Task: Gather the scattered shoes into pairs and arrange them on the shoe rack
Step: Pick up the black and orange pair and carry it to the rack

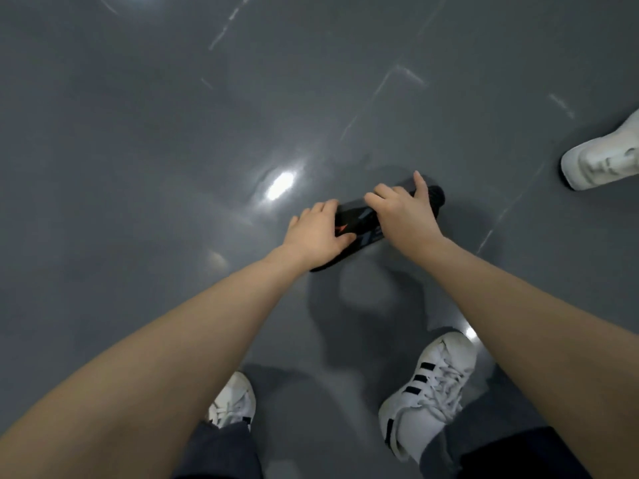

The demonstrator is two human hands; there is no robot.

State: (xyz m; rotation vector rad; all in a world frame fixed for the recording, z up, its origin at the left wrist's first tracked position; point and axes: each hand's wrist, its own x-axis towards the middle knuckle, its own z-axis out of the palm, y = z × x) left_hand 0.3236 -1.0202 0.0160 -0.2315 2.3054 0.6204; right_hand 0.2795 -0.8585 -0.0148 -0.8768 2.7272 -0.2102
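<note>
Both hands, the left hand [316, 233] and right hand [401, 210], curled round a black shoe [359, 224] on the floor [138, 167], apparently gathering; next, probably finding its mate, rack unseen.

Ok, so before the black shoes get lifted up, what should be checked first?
1. Left hand grips the black shoes: ok, thumb and fingers curl round the near end.
2. Right hand grips them: ok, fingers wrap the top, index finger sticking out.
3. Both black shoes held together as a pair: cannot tell, hands cover most of them.
4. Feet clear of the shoes: ok, the worn striped sneakers stand nearer the camera.
5. Shoe rack in sight: not ok, only grey floor shows.
6. Other shoes left: not ok, a white shoe lies at right.
</note>
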